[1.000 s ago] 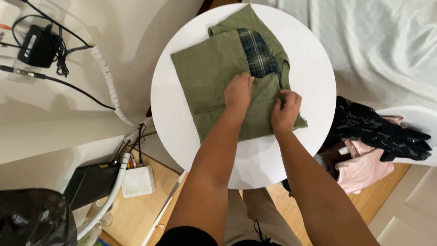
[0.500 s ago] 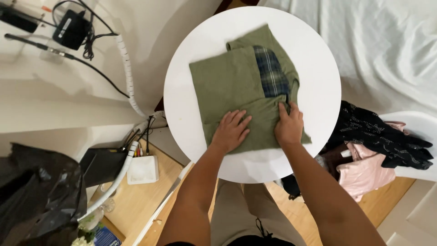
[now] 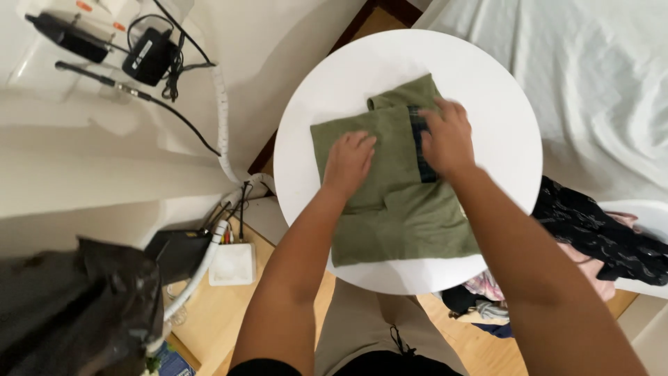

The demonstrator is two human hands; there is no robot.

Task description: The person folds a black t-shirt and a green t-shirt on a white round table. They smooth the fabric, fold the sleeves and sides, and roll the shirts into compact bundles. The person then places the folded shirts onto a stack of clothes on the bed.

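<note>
A folded olive-green garment [image 3: 400, 216] with a dark plaid lining strip lies on a round white table [image 3: 487, 90]. My left hand [image 3: 348, 161] rests flat on the garment's left part, fingers together and pointing away from me. My right hand [image 3: 447, 139] lies palm down over the plaid strip near the garment's upper right, fingers slightly spread and a little blurred. Neither hand grips the cloth.
A pile of dark and pink clothes [image 3: 598, 240] sits in a white tub at the right. White bedding [image 3: 598, 83] fills the upper right. Cables, a black adapter [image 3: 147, 57] and a white power strip [image 3: 233, 264] lie at the left, with a black bag [image 3: 62, 313] at the lower left.
Both hands have slid from the garment's near edge up to its far part. The plaid lining is now mostly covered by a green fold and my right hand.
</note>
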